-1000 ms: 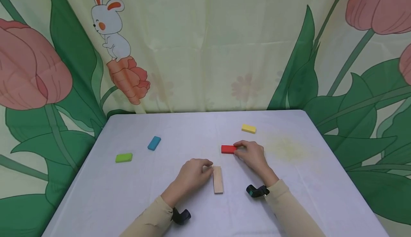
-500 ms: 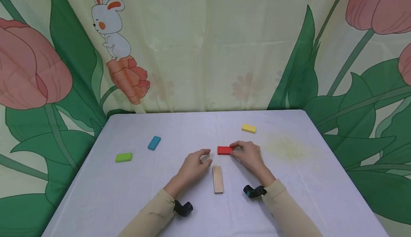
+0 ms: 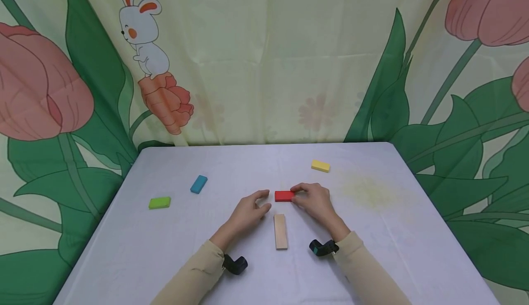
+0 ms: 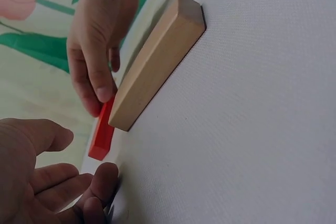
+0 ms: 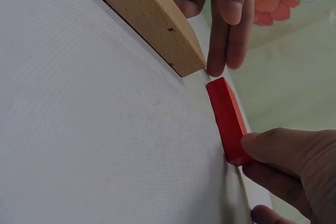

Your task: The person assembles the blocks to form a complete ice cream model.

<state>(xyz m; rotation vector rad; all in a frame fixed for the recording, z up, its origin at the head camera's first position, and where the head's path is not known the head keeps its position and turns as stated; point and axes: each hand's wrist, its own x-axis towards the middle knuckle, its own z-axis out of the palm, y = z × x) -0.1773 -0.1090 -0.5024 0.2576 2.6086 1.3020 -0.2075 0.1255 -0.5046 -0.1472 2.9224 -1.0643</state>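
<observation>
My right hand (image 3: 317,201) pinches the right end of a red block (image 3: 283,196) between thumb and fingers. In the right wrist view the thumb presses on the near end of that red block (image 5: 227,116), which lies low over the white cloth. To its left, my left hand (image 3: 247,212) holds nothing, its thumb and index finger spread apart and pointing at the block's free end. A plain wooden block (image 3: 280,232) lies lengthwise just below the red one, between the two hands. Its near end faces the red block in the left wrist view, where the wooden block (image 4: 157,64) looks larger.
A blue block (image 3: 199,184) and a green block (image 3: 159,203) lie on the left of the white-covered table (image 3: 124,254). Farther back on the right is a yellow block (image 3: 320,166). A printed curtain (image 3: 264,66) hangs behind the table.
The right hand has drawn the red block leftward and slightly nearer, above the wooden block. My left hand has moved off the wooden block's top end, up a little, and its fingers have spread.
</observation>
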